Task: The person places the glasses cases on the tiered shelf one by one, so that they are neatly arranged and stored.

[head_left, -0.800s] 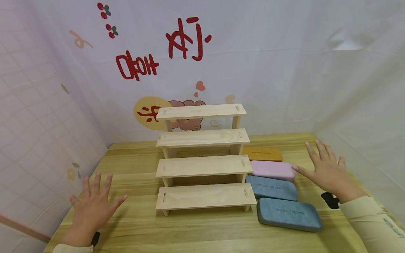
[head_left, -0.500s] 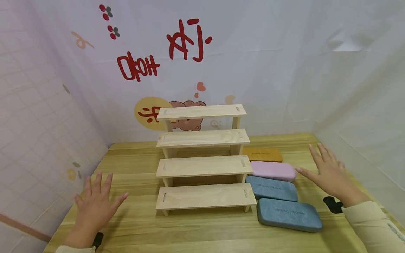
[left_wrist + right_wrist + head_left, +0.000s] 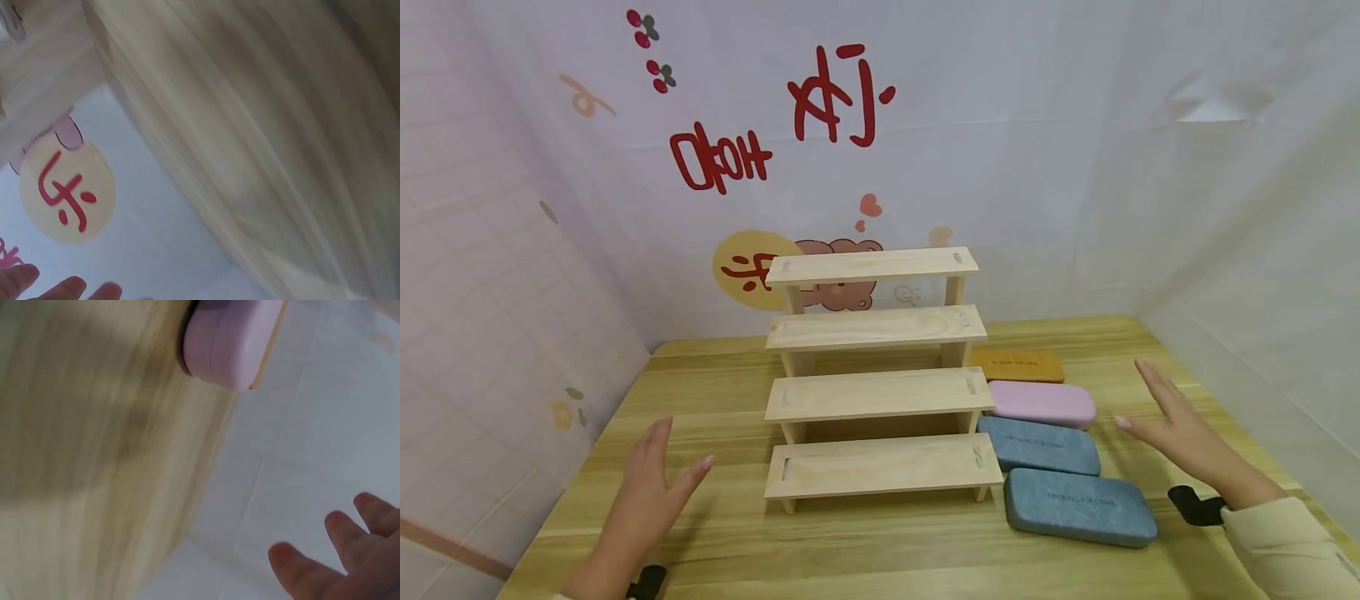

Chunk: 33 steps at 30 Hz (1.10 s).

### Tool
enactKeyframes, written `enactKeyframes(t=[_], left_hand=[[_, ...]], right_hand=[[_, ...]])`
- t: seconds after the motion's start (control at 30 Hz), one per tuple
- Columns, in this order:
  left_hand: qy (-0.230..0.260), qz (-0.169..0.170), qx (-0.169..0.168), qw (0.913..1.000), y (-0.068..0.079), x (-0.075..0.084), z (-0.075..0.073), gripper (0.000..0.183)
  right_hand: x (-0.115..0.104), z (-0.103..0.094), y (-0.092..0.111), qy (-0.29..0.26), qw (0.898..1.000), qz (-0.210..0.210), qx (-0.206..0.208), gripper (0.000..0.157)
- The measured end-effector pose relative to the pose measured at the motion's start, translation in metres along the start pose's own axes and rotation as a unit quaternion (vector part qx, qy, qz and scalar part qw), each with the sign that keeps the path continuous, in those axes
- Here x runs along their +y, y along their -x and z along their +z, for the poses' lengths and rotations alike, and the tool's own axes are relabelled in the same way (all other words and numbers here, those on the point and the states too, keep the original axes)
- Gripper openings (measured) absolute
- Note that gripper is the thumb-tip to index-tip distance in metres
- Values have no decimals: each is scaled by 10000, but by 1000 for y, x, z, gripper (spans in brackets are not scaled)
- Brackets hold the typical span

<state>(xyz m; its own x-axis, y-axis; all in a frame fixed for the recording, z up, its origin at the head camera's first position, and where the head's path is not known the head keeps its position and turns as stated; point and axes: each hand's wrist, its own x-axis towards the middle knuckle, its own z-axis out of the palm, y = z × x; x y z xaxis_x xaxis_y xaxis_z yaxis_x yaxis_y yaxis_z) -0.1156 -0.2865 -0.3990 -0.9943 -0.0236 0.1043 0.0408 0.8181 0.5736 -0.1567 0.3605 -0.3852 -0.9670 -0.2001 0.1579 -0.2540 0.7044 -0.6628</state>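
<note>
A pale wooden stepped rack (image 3: 880,392) with several tiers stands mid-table, its shelves bare. To its right, glasses cases lie in a column: an orange one (image 3: 1017,365) at the back, a pink one (image 3: 1043,404), a blue one (image 3: 1039,444), and another blue one (image 3: 1081,507) in front. My left hand (image 3: 643,500) hovers over the table left of the rack, fingers extended and thumb apart, holding nothing. My right hand (image 3: 1183,437) hovers right of the pink case, thumb pointing toward it, also holding nothing. Fingertips (image 3: 290,559) of that hand show in the right wrist view.
The wood-grain table (image 3: 880,567) ends at a white cloth backdrop (image 3: 1037,167) with red lettering and a cartoon bear. A similar cloth wall (image 3: 475,275) borders the left side. A black strap (image 3: 1197,506) sits at the right wrist.
Both hands have turned from palms down to more edge-on, thumbs toward the middle. The right hand has drawn slightly away from the pink case. Rack and cases stay put.
</note>
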Motion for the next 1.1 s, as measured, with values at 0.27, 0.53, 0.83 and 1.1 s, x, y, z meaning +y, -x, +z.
enactKeyframes(t=[0.27, 0.53, 0.83, 1.1], left_hand=[[1187, -420, -435, 9911, -3, 18, 12, 90], [2383, -804, -828, 9643, -6, 28, 24, 75], [3493, -1203, -1194, 9216, -9, 30, 36, 69], [3872, -1403, -1367, 9009, -8, 30, 42, 66]], right_hand=[[14, 6, 14, -326, 9992, -76, -199, 91], [31, 11, 27, -542, 9971, -205, -497, 85], [40, 17, 39, -1628, 9787, -389, -1188, 72], [43, 19, 47, -2272, 9558, -368, -1829, 67]])
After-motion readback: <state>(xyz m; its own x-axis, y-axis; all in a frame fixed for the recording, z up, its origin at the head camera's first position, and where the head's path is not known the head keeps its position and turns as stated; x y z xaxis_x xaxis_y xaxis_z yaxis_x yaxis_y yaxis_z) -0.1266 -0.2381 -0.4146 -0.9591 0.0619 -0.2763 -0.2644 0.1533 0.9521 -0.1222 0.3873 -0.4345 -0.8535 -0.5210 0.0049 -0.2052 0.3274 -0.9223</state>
